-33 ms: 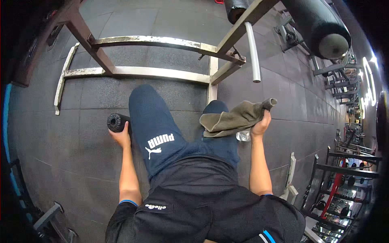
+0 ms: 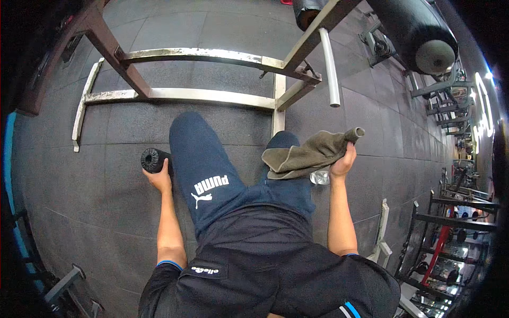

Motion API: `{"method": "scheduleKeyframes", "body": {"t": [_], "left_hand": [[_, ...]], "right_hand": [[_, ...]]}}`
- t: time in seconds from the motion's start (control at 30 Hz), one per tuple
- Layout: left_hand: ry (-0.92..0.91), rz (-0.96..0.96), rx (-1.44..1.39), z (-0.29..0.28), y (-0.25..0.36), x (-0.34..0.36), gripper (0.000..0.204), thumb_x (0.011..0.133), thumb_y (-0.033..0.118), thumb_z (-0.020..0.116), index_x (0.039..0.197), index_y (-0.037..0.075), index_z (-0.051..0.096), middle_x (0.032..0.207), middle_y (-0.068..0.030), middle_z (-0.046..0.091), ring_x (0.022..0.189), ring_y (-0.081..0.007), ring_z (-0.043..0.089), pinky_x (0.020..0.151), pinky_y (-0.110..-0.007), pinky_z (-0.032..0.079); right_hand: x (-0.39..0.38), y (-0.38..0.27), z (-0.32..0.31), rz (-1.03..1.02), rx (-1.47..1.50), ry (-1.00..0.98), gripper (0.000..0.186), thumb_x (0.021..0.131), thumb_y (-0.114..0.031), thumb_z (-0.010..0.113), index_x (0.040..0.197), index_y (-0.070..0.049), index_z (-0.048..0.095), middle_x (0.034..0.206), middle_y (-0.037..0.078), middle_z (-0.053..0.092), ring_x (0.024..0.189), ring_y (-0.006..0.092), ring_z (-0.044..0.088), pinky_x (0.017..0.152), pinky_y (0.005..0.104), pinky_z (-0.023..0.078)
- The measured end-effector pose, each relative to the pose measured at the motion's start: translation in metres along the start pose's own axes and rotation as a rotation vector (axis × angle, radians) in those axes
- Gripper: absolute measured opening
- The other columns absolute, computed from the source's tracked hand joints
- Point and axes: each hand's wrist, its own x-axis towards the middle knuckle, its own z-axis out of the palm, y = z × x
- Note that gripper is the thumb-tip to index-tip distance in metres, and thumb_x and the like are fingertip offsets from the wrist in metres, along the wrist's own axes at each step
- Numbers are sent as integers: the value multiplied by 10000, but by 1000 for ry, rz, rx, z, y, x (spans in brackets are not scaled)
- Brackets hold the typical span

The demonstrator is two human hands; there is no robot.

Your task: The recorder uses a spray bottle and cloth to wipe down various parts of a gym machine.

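Observation:
On the left, my left hand point(image 2: 160, 179) is closed round the side of a black padded roll point(image 2: 154, 160), which has a gathered end and a hole in its middle. Its fingers are partly hidden behind the roll. My right hand point(image 2: 343, 161) grips a brownish-green towel point(image 2: 307, 155) by its right end. The cloth hangs across above my right knee, with a rolled corner sticking up past the hand. A clear, shiny object point(image 2: 319, 177), perhaps a plastic bottle, shows partly between the towel and my right wrist; I cannot tell what it rests on.
In front of my knees stands a worn metal frame point(image 2: 212, 96) with a steel bar point(image 2: 330, 69) jutting out at the right. A large black padded roller point(image 2: 411, 32) is at the upper right. Gym racks point(image 2: 450, 222) line the right side, over dark floor tiles point(image 2: 122, 212).

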Motion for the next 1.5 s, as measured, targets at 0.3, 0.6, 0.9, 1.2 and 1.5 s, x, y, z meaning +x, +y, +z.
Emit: {"method": "scheduleKeyframes", "body": {"t": [0.3, 0.6, 0.9, 1.2, 1.5], "left_hand": [[238, 618, -306, -89, 140, 26, 827, 696, 358, 925, 1300, -51, 537, 1269, -230, 600, 1175, -374, 602, 1005, -473, 470], [-796, 544, -615, -108, 321, -86, 837, 649, 275, 957, 1316, 15, 525, 1266, -127, 628, 1155, -251, 610, 1017, -382, 478], [-1473, 656, -691, -72, 352, -198, 781, 750, 255, 878, 1392, 20, 500, 1283, -108, 621, 1183, -188, 583, 1036, -347, 457], [-1582, 444, -719, -70, 398, -203, 582, 903, 495, 673, 1168, -20, 623, 991, -88, 669, 890, -144, 632, 790, -292, 515], [-1536, 162, -920, -47, 451, -204, 865, 933, 695, 527, 1397, -32, 459, 1304, -184, 566, 1120, -217, 610, 944, -349, 509]], "right_hand": [[7, -33, -16, -37, 187, 134, 404, 1034, -318, 438, 1187, 25, 587, 1159, 117, 635, 1078, 235, 616, 957, 378, 479], [-18, -69, -10, -111, 172, -72, 595, 1046, -517, 408, 1236, 23, 571, 1173, 119, 627, 1070, 238, 616, 948, 392, 491], [-66, -99, 26, -200, -367, -485, 1045, 573, -605, 921, 1339, -27, 508, 1099, 162, 666, 1101, 258, 643, 990, 390, 495], [-79, -118, 30, -387, -226, -574, 1327, 479, -559, 965, 1507, 18, 355, 1137, 164, 686, 1110, 257, 663, 986, 367, 499], [-46, -150, 69, -311, -180, -320, 843, 687, -337, 924, 1347, 34, 554, 1135, 173, 717, 1060, 214, 680, 962, 349, 505]]}}
